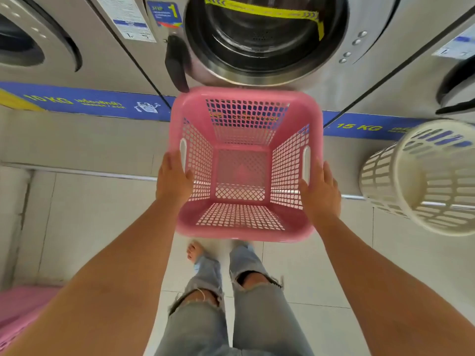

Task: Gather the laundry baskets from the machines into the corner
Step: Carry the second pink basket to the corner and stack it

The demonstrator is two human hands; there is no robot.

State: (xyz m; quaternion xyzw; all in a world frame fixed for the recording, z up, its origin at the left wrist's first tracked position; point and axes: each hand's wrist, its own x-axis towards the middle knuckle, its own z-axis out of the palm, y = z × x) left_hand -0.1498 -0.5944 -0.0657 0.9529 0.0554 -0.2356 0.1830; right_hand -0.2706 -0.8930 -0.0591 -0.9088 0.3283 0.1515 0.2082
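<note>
A square pink laundry basket with lattice walls is in the centre of the view, empty, right below the door of a front-loading washing machine. My left hand grips its left rim beside the handle slot, and my right hand grips the right rim the same way. The basket appears lifted above the floor. A round cream laundry basket stands to the right, in front of the neighbouring machine.
Steel washing machines line the far side, with a blue strip marked 10 KG and 15 KG along their base. Part of another pink basket shows at the bottom left. My legs and a bare foot stand on pale floor tiles.
</note>
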